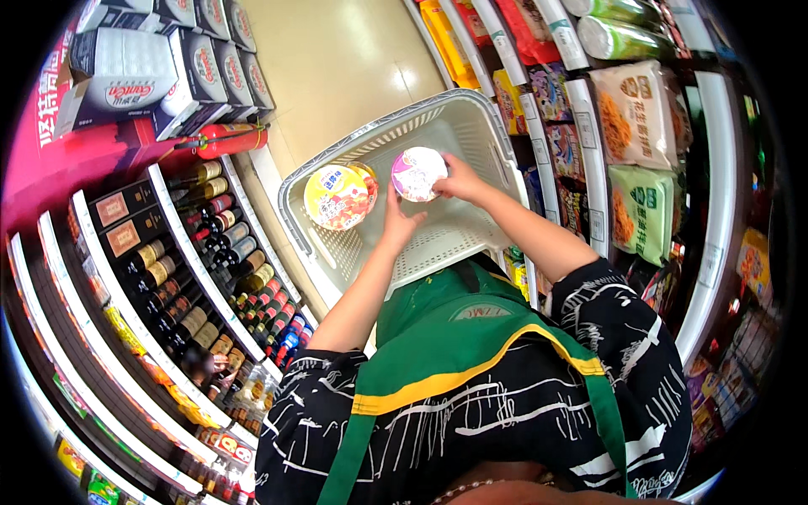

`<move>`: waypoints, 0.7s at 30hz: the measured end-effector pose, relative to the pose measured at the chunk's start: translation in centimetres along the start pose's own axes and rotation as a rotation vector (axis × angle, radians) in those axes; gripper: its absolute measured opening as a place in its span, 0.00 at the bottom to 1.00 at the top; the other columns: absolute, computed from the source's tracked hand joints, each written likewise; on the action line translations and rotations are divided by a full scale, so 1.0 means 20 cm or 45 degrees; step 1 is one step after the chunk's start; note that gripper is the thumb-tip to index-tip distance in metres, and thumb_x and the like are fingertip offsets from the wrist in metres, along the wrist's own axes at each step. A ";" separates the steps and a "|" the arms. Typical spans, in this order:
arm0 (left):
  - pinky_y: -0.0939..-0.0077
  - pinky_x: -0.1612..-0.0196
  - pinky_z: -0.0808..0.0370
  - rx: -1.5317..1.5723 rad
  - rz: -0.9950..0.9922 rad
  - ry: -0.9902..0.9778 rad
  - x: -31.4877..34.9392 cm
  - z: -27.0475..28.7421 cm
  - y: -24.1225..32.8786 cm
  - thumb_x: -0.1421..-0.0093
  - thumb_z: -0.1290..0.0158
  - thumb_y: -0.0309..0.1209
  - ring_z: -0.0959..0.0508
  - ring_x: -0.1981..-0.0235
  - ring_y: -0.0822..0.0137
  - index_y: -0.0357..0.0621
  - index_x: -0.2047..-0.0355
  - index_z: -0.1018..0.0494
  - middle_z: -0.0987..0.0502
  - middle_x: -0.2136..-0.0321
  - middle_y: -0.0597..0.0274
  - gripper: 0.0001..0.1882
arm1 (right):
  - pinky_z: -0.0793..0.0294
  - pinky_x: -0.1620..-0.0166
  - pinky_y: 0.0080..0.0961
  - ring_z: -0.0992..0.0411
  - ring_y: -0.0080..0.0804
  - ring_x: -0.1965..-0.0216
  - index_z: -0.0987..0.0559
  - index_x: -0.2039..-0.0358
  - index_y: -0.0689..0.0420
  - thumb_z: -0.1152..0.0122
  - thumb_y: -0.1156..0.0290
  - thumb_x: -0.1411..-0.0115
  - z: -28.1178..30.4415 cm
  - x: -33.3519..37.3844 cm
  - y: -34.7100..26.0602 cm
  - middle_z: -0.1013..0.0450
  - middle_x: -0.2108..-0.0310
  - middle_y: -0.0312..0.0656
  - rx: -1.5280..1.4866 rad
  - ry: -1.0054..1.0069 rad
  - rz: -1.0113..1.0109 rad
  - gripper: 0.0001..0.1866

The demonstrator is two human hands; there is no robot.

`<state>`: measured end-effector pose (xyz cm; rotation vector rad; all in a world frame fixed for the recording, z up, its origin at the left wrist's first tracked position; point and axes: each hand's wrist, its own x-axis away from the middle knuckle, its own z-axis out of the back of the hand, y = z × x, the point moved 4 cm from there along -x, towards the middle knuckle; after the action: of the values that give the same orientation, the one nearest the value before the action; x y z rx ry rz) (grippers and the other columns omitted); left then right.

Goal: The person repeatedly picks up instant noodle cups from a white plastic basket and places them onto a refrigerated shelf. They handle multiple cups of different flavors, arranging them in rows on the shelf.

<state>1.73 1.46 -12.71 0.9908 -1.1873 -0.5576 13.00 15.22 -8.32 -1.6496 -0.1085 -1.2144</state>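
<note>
A round white-and-purple tub (418,174), probably instant noodles, is held over the inside of a pale grey plastic shopping basket (446,252). My right hand (461,180) grips its right side, thumb and fingers on the rim. At its lower left, my left hand (402,217) has its fingers against the side, with the thumb pointing away to the right. A wider instant noodle bowl (339,199) with a yellow lid and a food picture is in the basket's left part, just left of my left hand. What is under both tubs is hidden.
Shelves of wine bottles (240,244) line the left side, with a red fire extinguisher (229,140) and stacked dark boxes (202,71) beyond. Along the right run shelves of bagged food (635,118) close to the basket. A pale tiled floor (353,59) lies ahead.
</note>
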 end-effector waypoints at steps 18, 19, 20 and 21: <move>0.70 0.48 0.30 0.231 -0.961 -0.729 0.44 -0.36 1.58 0.63 0.31 0.21 0.30 0.50 0.66 0.41 0.40 0.50 0.35 0.48 0.58 0.52 | 0.48 0.38 0.35 0.49 0.48 0.37 0.47 0.37 0.61 0.32 0.67 0.54 0.28 1.58 -0.54 0.49 0.38 0.54 0.319 1.090 1.316 0.47; 0.71 0.49 0.30 0.171 -0.992 -0.786 0.46 -0.42 1.64 0.64 0.30 0.23 0.30 0.50 0.67 0.38 0.41 0.48 0.34 0.49 0.57 0.50 | 0.48 0.38 0.35 0.48 0.49 0.37 0.48 0.37 0.62 0.32 0.68 0.54 0.30 1.66 -0.53 0.49 0.38 0.54 0.409 1.226 1.352 0.47; 0.72 0.50 0.30 0.128 -1.016 -0.827 0.47 -0.49 1.68 0.64 0.30 0.24 0.30 0.51 0.68 0.38 0.42 0.47 0.33 0.50 0.58 0.49 | 0.47 0.39 0.35 0.48 0.49 0.37 0.48 0.37 0.63 0.33 0.68 0.53 0.32 1.73 -0.53 0.50 0.38 0.55 0.502 1.334 1.359 0.47; 0.72 0.50 0.30 0.086 -1.042 -0.866 0.48 -0.57 1.71 0.64 0.30 0.24 0.29 0.51 0.68 0.37 0.43 0.46 0.33 0.51 0.58 0.49 | 0.47 0.39 0.36 0.48 0.50 0.37 0.49 0.37 0.64 0.34 0.68 0.53 0.35 1.80 -0.52 0.51 0.37 0.56 0.514 1.406 1.367 0.46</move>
<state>11.05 14.24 21.12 1.3991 -1.3567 -1.6050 28.80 8.58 25.65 -0.3445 1.0150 -0.9531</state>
